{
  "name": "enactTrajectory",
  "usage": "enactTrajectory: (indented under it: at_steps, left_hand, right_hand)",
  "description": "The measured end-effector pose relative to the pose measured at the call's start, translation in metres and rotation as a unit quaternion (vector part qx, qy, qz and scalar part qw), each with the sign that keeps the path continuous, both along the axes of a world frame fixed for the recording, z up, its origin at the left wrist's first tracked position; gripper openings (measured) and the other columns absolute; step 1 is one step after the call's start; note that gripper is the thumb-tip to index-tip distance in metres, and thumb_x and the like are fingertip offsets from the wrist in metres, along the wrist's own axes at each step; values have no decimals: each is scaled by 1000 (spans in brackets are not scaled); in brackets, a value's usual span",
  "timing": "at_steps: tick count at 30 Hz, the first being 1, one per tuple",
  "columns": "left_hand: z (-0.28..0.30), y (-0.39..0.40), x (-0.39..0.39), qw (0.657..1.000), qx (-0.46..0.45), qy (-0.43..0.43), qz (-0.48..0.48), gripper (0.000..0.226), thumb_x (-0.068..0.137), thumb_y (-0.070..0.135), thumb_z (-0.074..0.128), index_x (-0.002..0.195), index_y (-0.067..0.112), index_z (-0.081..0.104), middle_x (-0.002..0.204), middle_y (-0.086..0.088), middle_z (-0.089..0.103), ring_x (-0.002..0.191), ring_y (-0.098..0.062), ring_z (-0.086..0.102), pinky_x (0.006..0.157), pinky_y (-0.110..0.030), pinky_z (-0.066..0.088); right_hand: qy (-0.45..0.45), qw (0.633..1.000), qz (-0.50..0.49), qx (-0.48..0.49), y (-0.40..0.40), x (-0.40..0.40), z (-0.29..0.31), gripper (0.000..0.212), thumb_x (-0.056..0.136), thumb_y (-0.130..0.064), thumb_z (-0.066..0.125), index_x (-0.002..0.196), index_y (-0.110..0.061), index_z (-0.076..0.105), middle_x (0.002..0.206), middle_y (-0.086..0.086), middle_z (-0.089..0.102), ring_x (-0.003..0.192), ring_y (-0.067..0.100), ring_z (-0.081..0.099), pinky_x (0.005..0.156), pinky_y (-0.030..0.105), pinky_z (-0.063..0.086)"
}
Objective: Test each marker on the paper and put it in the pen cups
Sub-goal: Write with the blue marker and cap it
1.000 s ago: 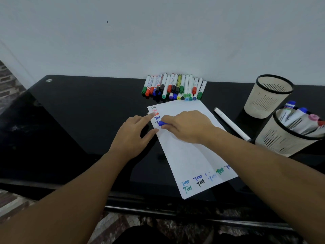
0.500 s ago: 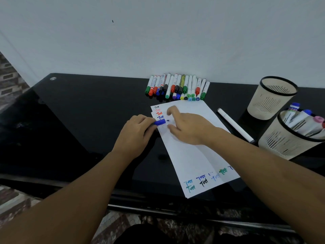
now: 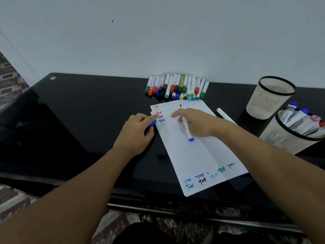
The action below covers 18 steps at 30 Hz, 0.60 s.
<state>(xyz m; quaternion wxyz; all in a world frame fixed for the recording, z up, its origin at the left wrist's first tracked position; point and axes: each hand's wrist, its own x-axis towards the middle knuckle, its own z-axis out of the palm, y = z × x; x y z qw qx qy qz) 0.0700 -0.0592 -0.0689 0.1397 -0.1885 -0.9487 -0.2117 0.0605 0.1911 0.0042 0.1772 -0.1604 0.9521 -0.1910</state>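
Note:
A white sheet of paper (image 3: 191,155) lies on the black table (image 3: 84,110), with small coloured test marks near its top-left corner and along its bottom edge. My right hand (image 3: 198,122) rests on the paper and holds a white marker (image 3: 186,129) with a blue end pointing toward me. My left hand (image 3: 135,132) sits at the paper's left edge, pinching a blue cap (image 3: 152,123). A row of several markers (image 3: 177,87) lies by the wall. Two beige pen cups stand at the right: the far cup (image 3: 269,97) looks empty, the near cup (image 3: 290,136) holds several markers.
A single white marker (image 3: 224,115) lies on the table between the paper and the cups. The table's front edge (image 3: 158,206) runs just below the paper. A white wall (image 3: 158,41) stands right behind the marker row.
My right hand has lifted the marker off the writing spot and turned it so its blue end points toward me. My left hand has picked up the blue cap and drawn back slightly left.

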Motion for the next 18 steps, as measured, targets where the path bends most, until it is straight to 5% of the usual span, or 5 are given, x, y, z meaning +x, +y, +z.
enactTrajectory:
  at_steps: [7, 9, 12, 15, 18]
  left_hand:
    - [-3, -2, -4, 999, -44, 18, -14, 35, 103, 27, 53, 136, 35, 63, 126, 5, 57, 113, -20, 46, 88, -37, 45]
    - [-2, -1, -4, 999, -44, 14, -11, 35, 103, 28, 52, 136, 35, 64, 126, 6, 56, 113, -18, 45, 88, -37, 45]
    - [-2, -2, -5, 999, -44, 9, -6, 35, 104, 30, 51, 136, 36, 63, 126, 7, 55, 113, -16, 45, 88, -36, 45]
    - [-2, -1, -4, 999, -34, 9, -3, 34, 103, 30, 51, 134, 35, 65, 124, 7, 57, 113, -17, 46, 89, -38, 47]
    - [-3, -1, -4, 1000, -22, 11, -4, 33, 103, 29, 53, 132, 33, 67, 123, 7, 58, 113, -18, 47, 89, -40, 48]
  right_hand:
    - [81, 989, 35, 116, 8, 1, 1, 30, 102, -14, 48, 123, -36, 50, 100, -5, 58, 94, 21, 58, 80, 40, 50]
    - [93, 995, 4, 25, 5, 5, 0, 22, 110, -37, 42, 130, -36, 50, 97, -9, 59, 91, 17, 58, 75, 36, 45]
    - [99, 974, -105, -173, -10, 12, -6, 41, 104, -62, 39, 131, -38, 60, 81, -9, 54, 73, 9, 50, 69, 29, 40]
    - [129, 935, -171, -284, -30, 17, -20, 33, 105, -50, 51, 111, -25, 70, 73, 1, 57, 63, 11, 46, 64, 30, 41]
    - [102, 902, -206, -367, -45, 20, -37, 10, 103, -34, 56, 107, -32, 64, 93, 7, 70, 86, 19, 67, 88, 44, 58]
